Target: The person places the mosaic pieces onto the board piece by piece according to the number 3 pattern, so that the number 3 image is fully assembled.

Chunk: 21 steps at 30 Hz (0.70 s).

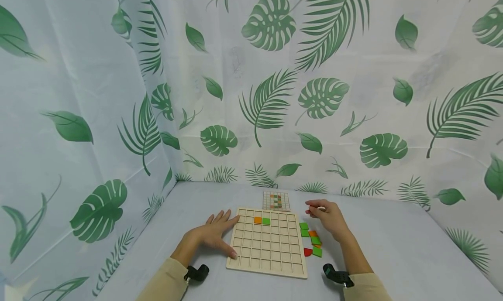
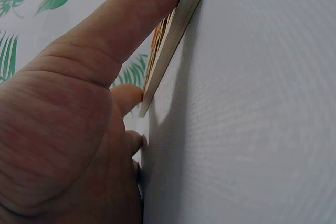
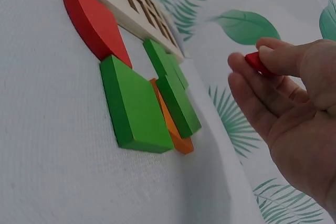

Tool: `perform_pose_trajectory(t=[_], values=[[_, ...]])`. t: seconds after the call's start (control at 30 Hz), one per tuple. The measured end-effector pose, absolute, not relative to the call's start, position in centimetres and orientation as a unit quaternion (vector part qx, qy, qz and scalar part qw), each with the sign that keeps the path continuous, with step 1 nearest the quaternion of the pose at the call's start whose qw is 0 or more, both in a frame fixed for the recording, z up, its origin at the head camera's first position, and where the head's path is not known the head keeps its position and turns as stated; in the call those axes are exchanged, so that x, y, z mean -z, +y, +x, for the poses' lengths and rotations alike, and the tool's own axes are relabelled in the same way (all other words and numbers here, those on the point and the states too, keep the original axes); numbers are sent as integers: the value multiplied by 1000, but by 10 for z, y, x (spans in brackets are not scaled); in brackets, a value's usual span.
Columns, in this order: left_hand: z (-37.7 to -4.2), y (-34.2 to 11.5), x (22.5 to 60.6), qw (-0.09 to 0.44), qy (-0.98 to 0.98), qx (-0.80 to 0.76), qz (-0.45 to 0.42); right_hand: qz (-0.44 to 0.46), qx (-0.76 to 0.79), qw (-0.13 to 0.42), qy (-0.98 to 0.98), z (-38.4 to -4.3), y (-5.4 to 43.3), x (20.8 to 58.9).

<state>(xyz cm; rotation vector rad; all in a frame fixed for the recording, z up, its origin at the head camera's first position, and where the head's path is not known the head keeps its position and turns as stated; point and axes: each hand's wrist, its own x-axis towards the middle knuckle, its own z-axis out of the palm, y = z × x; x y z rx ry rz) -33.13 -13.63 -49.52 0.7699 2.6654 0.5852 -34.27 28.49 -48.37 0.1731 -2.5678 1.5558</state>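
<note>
A wooden grid board [image 1: 267,257] lies flat on the table, with an orange square tile [image 1: 257,220] and a green square tile [image 1: 266,221] side by side in one of its upper rows. My left hand [image 1: 214,233] rests at the board's left edge, fingers spread and thumb on the rim; the left wrist view shows the thumb [image 2: 131,19] against the board's side. Right of the board, my right hand [image 1: 328,216] is raised, pinching a small red piece [image 3: 257,63] between thumb and fingertips. The fingers hide most of that piece's shape.
Beside the board's right edge lie loose green tiles [image 3: 136,103], orange tiles [image 3: 181,142] and a red piece with a curved edge [image 3: 97,24], some overlapping. Behind the board is a small pattern card [image 1: 276,201] with a printed grid. A leaf-print curtain [image 1: 235,161] stands behind the table.
</note>
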Motion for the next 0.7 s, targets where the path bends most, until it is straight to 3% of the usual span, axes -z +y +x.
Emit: perform_pose_trajectory(t=[0.7], values=[[-332,-136,496,149,930,-204,267,81,-559,119,-817,-347,262,479]])
